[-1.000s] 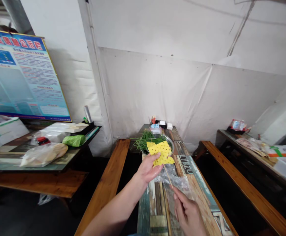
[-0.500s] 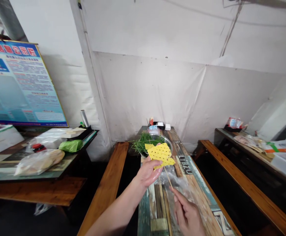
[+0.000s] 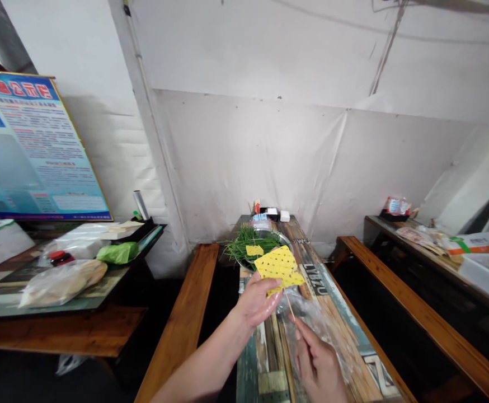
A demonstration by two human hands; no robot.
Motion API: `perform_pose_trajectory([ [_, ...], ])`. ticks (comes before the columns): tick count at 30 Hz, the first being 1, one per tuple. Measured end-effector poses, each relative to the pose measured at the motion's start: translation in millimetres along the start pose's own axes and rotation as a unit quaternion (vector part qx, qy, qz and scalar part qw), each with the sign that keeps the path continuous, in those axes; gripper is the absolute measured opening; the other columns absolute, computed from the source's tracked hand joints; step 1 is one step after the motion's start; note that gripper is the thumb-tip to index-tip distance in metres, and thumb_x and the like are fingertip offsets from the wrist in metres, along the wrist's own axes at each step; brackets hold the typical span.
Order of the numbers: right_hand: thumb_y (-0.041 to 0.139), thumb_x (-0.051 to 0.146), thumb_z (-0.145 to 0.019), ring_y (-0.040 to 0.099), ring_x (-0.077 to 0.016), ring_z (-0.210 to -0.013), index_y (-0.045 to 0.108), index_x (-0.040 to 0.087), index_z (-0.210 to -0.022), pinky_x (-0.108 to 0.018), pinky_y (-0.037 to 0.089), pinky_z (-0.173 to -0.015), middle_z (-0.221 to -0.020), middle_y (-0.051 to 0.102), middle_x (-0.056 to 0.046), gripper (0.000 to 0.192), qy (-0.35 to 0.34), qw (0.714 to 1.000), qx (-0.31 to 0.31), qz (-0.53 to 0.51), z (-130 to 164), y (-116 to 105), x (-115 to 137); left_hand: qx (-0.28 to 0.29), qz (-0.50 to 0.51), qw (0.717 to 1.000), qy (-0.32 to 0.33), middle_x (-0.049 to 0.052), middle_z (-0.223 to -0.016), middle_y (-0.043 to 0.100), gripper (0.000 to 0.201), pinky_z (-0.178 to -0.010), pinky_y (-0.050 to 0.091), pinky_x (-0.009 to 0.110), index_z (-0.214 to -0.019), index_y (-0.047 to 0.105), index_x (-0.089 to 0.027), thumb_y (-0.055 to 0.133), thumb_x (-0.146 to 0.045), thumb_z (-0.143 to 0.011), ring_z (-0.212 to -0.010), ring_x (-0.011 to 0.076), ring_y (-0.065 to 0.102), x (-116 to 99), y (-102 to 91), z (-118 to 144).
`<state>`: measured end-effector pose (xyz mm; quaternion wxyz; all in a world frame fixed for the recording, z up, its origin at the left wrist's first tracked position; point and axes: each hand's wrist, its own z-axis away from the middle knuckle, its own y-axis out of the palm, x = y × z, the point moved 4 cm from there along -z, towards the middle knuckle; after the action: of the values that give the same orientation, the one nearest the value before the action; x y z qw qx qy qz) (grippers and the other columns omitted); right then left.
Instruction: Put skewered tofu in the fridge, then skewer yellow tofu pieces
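Sheet (image 3: 278, 264), finger-pinched in left hand (image 3: 258, 302); stick (image 3: 290, 305), finger-pinched in right hand (image 3: 318, 358); skewering apparently in progress, steady push called for

Sheet (image 3: 278, 267) before bowl (image 3: 278, 239), benches (image 3: 183, 313) left and right

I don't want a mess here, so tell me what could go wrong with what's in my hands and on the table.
The yellow sheet in your left hand is covered in dark dots, perhaps holes, so the thin stick in your right hand might tear it. Greens hang over the left rim of the bowl and could spill if bumped. Loose clear plastic lies on the table near your right hand and might snag.
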<state>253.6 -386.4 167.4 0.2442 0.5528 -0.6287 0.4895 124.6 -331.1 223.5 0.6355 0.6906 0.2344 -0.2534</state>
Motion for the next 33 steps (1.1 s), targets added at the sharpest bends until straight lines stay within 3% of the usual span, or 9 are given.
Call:
perform_pose_trajectory([
  [7, 0.032, 0.037, -0.087, 0.053, -0.0102, -0.038, 0.059, 0.011, -0.108, -0.017, 0.049, -0.045, -0.058, 0.064, -0.006, 0.043, -0.072, 0.995, -0.055, 0.030, -2, 1, 4, -0.076, 0.040, 0.996, -0.010, 0.009, -0.088, 0.067, 0.029, -0.084, 0.044, 0.031, -0.094, 0.060, -0.012, 0.066, -0.016, -0.065, -0.090, 0.0204, 0.060, -4, 2.9, 0],
  [12, 0.034, 0.026, -0.087, 0.065, -0.0140, -0.061, 0.056, 0.010, -0.112, -0.019, 0.053, -0.059, -0.092, 0.068, -0.012, 0.037, -0.114, 0.990, -0.027, 0.077, -4, -1, 3, -0.083, 0.029, 0.996, 0.001, 0.008, -0.086, 0.067, 0.026, -0.081, 0.046, 0.032, -0.088, 0.061, -0.012, 0.068, -0.013, -0.062, -0.086, 0.0210, 0.061, -2, 1.4, -1],
  [16, 0.036, 0.018, -0.085, 0.065, -0.0166, -0.081, 0.052, 0.006, -0.114, -0.020, 0.053, -0.069, -0.102, 0.064, -0.015, 0.036, -0.150, 0.982, -0.008, 0.112, -6, -2, 4, -0.095, 0.024, 0.995, -0.003, 0.008, -0.086, 0.067, 0.025, -0.080, 0.046, 0.031, -0.087, 0.062, -0.012, 0.068, -0.013, -0.062, -0.086, 0.0207, 0.061, 3, -0.6, -1],
  [21, 0.036, 0.013, -0.084, 0.064, -0.0161, -0.085, 0.048, 0.004, -0.117, -0.019, 0.052, -0.071, -0.101, 0.064, -0.015, 0.036, -0.156, 0.980, -0.016, 0.125, -8, -1, 3, -0.053, 0.030, 0.998, -0.017, 0.010, -0.092, 0.066, 0.034, -0.085, 0.044, 0.033, -0.097, 0.060, -0.012, 0.067, -0.013, -0.064, -0.091, 0.0217, 0.060, 8, 6.8, 3],
  [25, 0.035, 0.014, -0.084, 0.065, -0.0160, -0.082, 0.049, 0.006, -0.117, -0.019, 0.052, -0.069, -0.101, 0.064, -0.014, 0.037, -0.149, 0.981, -0.008, 0.128, -8, -3, 1, -0.078, 0.022, 0.996, -0.029, 0.011, -0.092, 0.066, 0.038, -0.086, 0.044, 0.035, -0.102, 0.057, -0.012, 0.066, -0.016, -0.066, -0.091, 0.0222, 0.060, 4, 4.0, 4],
  [28, 0.033, 0.018, -0.085, 0.065, -0.0139, -0.065, 0.048, 0.008, -0.119, -0.018, 0.051, -0.059, -0.081, 0.068, -0.011, 0.038, -0.135, 0.982, 0.010, 0.129, -9, -5, 2, -0.115, 0.021, 0.992, -0.046, 0.012, -0.090, 0.067, 0.034, -0.084, 0.046, 0.036, -0.100, 0.057, -0.011, 0.064, -0.021, -0.068, -0.088, 0.0230, 0.061, 2, -1.1, 3],
  [31, 0.030, 0.020, -0.087, 0.057, -0.0114, -0.047, 0.045, 0.009, -0.122, -0.018, 0.047, -0.049, -0.059, 0.062, -0.004, 0.040, -0.126, 0.983, 0.023, 0.132, -8, -7, 4, -0.128, 0.020, 0.991, -0.043, 0.012, -0.091, 0.066, 0.031, -0.082, 0.047, 0.037, -0.096, 0.057, -0.011, 0.064, -0.023, -0.069, -0.086, 0.0237, 0.062, 1, -2.7, 2],
  [33, 0.028, 0.021, -0.087, 0.052, -0.0109, -0.042, 0.042, 0.009, -0.125, -0.018, 0.044, -0.045, -0.054, 0.058, -0.001, 0.042, -0.118, 0.983, 0.028, 0.138, -7, -7, 4, -0.126, 0.018, 0.991, -0.043, 0.012, -0.092, 0.066, 0.031, -0.081, 0.048, 0.037, -0.096, 0.057, -0.011, 0.064, -0.024, -0.069, -0.086, 0.0245, 0.062, 3, -1.7, 2],
])
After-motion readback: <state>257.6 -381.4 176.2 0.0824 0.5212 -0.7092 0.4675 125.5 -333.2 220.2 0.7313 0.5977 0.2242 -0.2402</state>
